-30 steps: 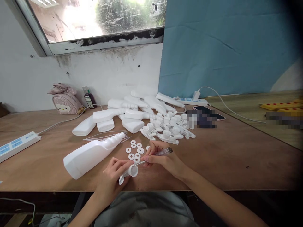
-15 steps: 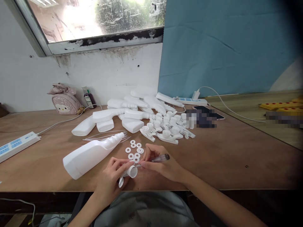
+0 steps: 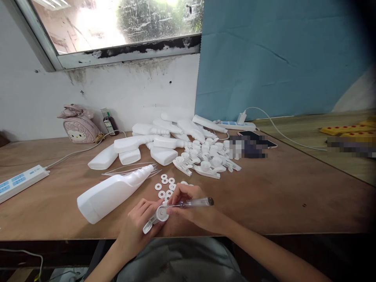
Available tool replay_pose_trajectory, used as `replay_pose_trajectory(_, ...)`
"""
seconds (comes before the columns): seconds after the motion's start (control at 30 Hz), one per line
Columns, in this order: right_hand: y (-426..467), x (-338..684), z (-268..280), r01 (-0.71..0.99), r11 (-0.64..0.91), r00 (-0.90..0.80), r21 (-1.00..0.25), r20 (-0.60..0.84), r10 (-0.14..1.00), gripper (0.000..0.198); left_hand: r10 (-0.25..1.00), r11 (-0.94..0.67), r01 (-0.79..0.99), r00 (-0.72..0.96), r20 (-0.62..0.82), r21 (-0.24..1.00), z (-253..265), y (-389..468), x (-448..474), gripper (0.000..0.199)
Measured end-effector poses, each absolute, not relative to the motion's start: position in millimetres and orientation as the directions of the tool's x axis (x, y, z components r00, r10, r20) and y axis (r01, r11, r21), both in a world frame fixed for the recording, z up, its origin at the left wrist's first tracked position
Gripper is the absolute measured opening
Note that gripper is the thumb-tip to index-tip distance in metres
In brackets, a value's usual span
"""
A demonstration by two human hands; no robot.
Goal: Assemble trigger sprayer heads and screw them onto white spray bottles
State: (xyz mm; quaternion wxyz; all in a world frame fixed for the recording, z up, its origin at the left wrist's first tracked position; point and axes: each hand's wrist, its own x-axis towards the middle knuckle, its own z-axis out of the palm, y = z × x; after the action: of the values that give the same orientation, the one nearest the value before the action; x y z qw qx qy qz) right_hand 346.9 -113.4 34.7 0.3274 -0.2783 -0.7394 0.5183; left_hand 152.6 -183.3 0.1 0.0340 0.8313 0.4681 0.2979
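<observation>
My left hand [image 3: 139, 219] is closed around a white trigger spray head [image 3: 161, 214], its round collar turned up toward me and its trigger pointing down-left. A small screwdriver [image 3: 197, 202] with a clear handle is gripped in my right hand [image 3: 192, 209]; its thin shaft reaches the rim of the collar. Just beyond my fingers lie several white ring washers [image 3: 158, 187], partly covered by my right hand. To the left, a white bottle [image 3: 107, 196] rests on its side, its neck toward the back right.
More white bottles [image 3: 135, 143] are heaped behind, beside a pile of spray heads [image 3: 207, 168]. Thin clear tubes [image 3: 129, 168] lie behind the near bottle. Power strips [image 3: 22, 182], a pink bag [image 3: 80, 127], a dark small bottle [image 3: 109, 123] and a phone [image 3: 268, 143] are around the table [image 3: 279, 199].
My right hand has shifted slightly left, closer to the spray head, and the screwdriver lies flatter across the collar. The collar has turned to face me more, showing its inside.
</observation>
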Motion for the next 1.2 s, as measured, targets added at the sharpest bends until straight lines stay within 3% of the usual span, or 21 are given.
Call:
replay_pose_trajectory(0.27,-120,348,35,0.106,0.41,-0.675,-0.906,0.237,0.699,0.007,0.816,-0.545,0.75,0.37,0.443,0.376,0,-184,153,0.04)
replay_pose_trajectory(0.5,-117,344,22,0.071,0.7,-0.663,-0.711,0.491,0.566,0.009,0.828,-0.536,0.738,0.364,0.427,0.41,0,-185,153,0.035)
replay_pose_trajectory(0.73,-121,345,33,0.094,0.434,-0.656,-0.896,0.272,0.704,0.007,0.806,-0.56,0.755,0.398,0.439,0.343,3,-182,154,0.034)
replay_pose_trajectory(0.87,-120,343,35,0.08,0.357,-0.652,-0.931,0.222,0.725,0.009,0.804,-0.56,0.756,0.397,0.443,0.339,2,-183,155,0.034)
replay_pose_trajectory(1.2,-125,347,34,0.158,0.432,-0.684,-0.888,0.218,0.696,0.014,0.811,-0.549,0.769,0.395,0.431,0.327,1,-183,155,0.037)
